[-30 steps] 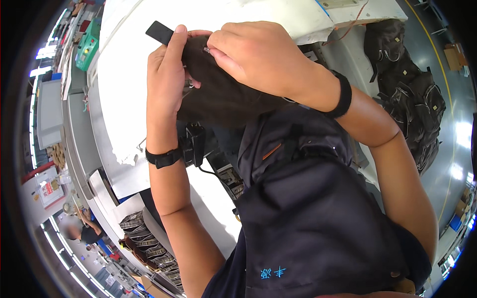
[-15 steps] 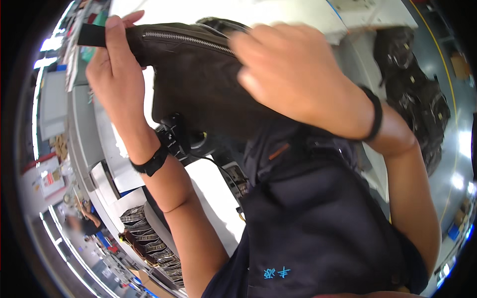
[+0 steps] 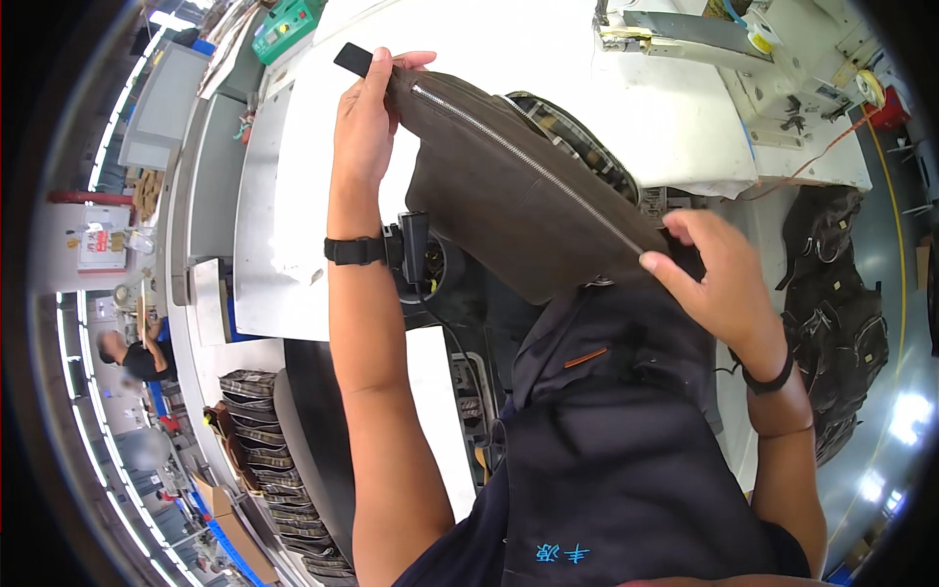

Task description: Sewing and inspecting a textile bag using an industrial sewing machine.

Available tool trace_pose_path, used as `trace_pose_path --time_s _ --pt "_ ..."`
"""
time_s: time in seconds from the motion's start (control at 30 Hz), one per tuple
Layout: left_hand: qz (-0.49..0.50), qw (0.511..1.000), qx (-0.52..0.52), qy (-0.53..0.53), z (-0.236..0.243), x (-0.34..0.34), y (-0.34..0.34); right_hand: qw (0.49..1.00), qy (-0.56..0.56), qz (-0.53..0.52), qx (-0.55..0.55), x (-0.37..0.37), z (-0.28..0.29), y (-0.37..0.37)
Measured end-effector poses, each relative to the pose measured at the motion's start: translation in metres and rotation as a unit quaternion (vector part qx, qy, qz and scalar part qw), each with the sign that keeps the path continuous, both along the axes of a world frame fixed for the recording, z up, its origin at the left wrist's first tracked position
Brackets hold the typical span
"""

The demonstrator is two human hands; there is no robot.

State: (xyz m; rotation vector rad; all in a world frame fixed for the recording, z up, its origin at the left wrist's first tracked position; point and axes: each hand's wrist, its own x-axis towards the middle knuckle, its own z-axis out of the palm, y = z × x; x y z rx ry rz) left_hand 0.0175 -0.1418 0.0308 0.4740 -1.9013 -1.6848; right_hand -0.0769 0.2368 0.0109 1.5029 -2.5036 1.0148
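Note:
A dark brown bag (image 3: 509, 196) hangs tilted between my two hands, its left end higher. One long silver zipper (image 3: 533, 168) runs closed along its front. Behind that, a second zippered opening (image 3: 577, 142) gapes and shows plaid lining. My left hand (image 3: 367, 122) grips the upper left corner, where a black tab (image 3: 353, 60) sticks out past the fingers. At the zipper's right end my right hand (image 3: 719, 279) pinches the bag, thumb in front; whether a zipper pull sits between the fingers is hidden.
A white worktable (image 3: 293, 225) lies beneath, with a sewing machine (image 3: 782, 78) at the far right. Dark bags (image 3: 831, 303) are piled on the right. Several plaid-lined pieces (image 3: 274, 460) are stacked lower left. A green box (image 3: 286, 29) stands at the back. Another person (image 3: 142, 354) is far left.
My right hand has moved right and down along the zipper to its end. The bag has shifted right and now slants down to the right; the plaid-lined opening has come into view.

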Motion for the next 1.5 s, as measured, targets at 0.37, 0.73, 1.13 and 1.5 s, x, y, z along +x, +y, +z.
trace_pose_path --time_s 0.37,0.73,1.13,1.5 --pt "0.017 0.996 0.035 -0.079 -0.018 -0.02 -0.015 0.785 -0.591 0.164 0.09 0.013 -0.048 0.0" --pt "0.038 0.99 -0.126 -0.048 0.033 -0.063 -0.089 0.704 -0.672 0.226 -0.034 0.026 0.012 -0.045" --pt "0.061 0.922 -0.376 -0.071 0.024 0.019 0.029 0.702 -0.676 0.218 -0.056 0.016 0.013 -0.08" --pt "-0.135 0.703 -0.699 0.015 0.048 0.041 0.125 0.701 -0.681 0.2 -0.063 0.017 0.01 -0.08"
